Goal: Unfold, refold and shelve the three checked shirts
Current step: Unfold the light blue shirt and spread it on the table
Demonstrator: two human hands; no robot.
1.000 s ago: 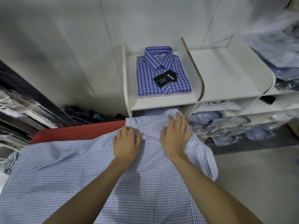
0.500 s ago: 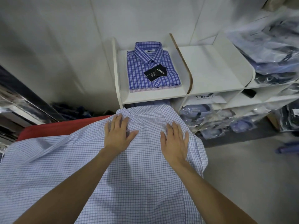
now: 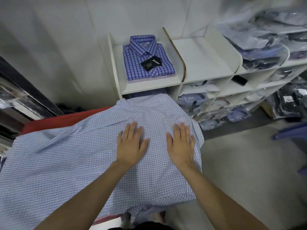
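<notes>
A: Where does the light checked shirt (image 3: 79,160) lie, and which way does it point?

B: It is spread out flat over a red desk (image 3: 54,121), face down by the look of it. Its collar end points far, toward the white shelf unit (image 3: 206,75), and its hem end hangs off the near edge below the camera. So its long axis runs near to far, with a slight lean to the right at the far end. One sleeve lies out to the left across the desk.

A: And the hands?

B: Both lie flat on the upper back of the shirt, palms down, fingers straight and pointing far. The left hand (image 3: 131,145) has its fingers a little fanned, thumb out to the right. The right hand (image 3: 180,146) sits just beside the shirt's right edge, thumb out to the left. Neither one grips any cloth; they press on it. Both forearms are bare and reach in from the near edge, well apart at the elbows and closer at the wrists.

A: Any other shirts?

B: A darker blue checked shirt (image 3: 149,63) sits folded in the top left compartment of the shelf, collar far, with a black tag (image 3: 151,63) on its front. Bagged clothes (image 3: 196,103) fill the lower compartments to the right.
</notes>
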